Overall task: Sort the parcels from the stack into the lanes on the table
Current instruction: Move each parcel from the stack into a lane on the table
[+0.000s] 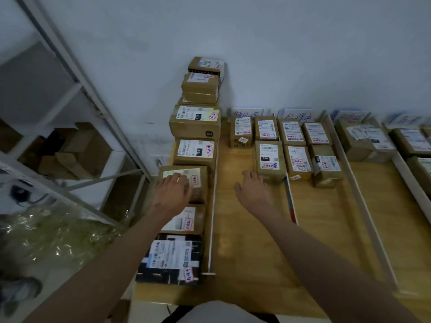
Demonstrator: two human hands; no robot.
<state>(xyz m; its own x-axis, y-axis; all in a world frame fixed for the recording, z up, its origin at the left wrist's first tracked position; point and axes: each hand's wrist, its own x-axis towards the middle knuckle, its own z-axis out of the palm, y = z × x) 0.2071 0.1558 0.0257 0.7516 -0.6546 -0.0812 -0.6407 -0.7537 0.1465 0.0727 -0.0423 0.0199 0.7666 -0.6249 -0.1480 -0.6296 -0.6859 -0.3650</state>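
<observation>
A row of brown parcels runs along the table's left edge, stacked higher toward the wall (200,89). My left hand (172,190) rests flat on top of one brown parcel (198,180) in that row, fingers spread over its label. My right hand (251,187) hovers open over the wooden table (245,241), just in front of a labelled parcel (269,159) in the first lane. Other sorted parcels (298,145) lie in the lanes further right, below handwritten paper signs (298,116) at the wall.
White divider strips (363,206) separate the lanes. A black-and-white parcel (170,257) sits nearest in the left row. A metal shelf rack (70,73) with cardboard stands to the left, with crumpled plastic wrap (53,238) on the floor.
</observation>
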